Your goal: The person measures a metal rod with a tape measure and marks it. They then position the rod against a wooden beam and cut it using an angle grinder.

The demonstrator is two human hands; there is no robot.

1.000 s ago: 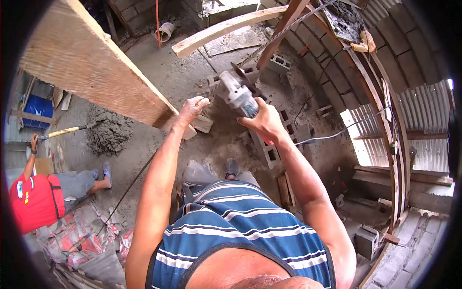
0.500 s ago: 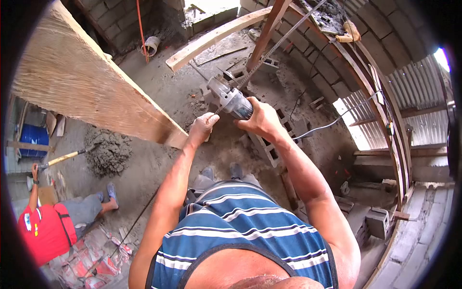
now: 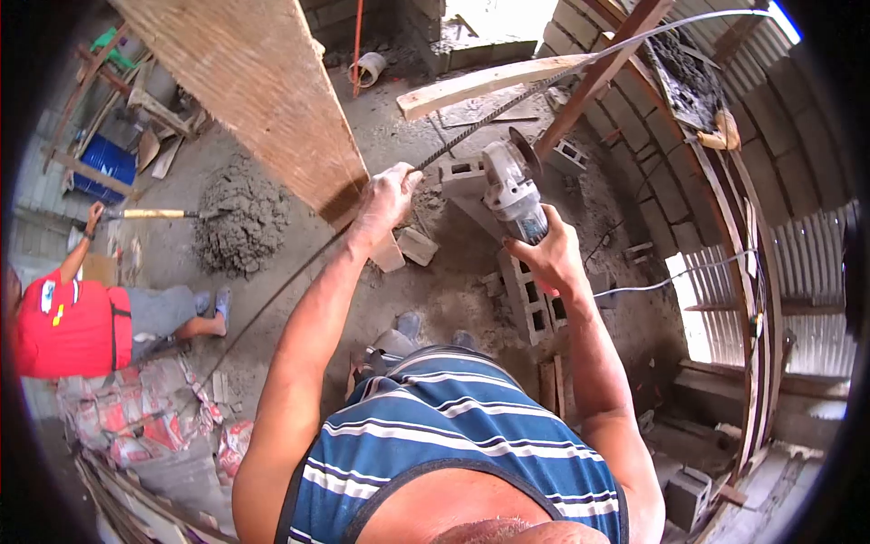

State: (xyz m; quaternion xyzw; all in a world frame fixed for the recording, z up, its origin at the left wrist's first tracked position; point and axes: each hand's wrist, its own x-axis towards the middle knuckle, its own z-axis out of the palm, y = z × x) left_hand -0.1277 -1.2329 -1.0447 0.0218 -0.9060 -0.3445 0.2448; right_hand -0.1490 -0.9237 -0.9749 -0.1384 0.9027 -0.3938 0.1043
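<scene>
My right hand (image 3: 550, 249) is wrapped round the body of an angle grinder (image 3: 517, 195), whose dark disc (image 3: 524, 150) is at the far end, tilted up. A long steel rebar (image 3: 494, 113) runs diagonally from the lower left to the upper right. My left hand (image 3: 388, 201) is closed round the rebar, near the lower end of a wide wooden board (image 3: 263, 100). The grinder's disc is apart from the rebar, to its right. A pale cable (image 3: 675, 279) trails rightward from near my right hand.
Hollow concrete blocks (image 3: 530, 308) lie below the grinder. A wooden beam (image 3: 489, 88) crosses ahead. At left, a person in a red shirt (image 3: 77, 326) holds a long-handled tool (image 3: 154, 214) at a mortar heap (image 3: 240, 218). A blue drum (image 3: 107, 170) stands behind.
The grinder has moved right, away from my left hand and the rebar. My left hand has shifted upward, still on the rebar. The whole view has turned, and the person in red appears higher.
</scene>
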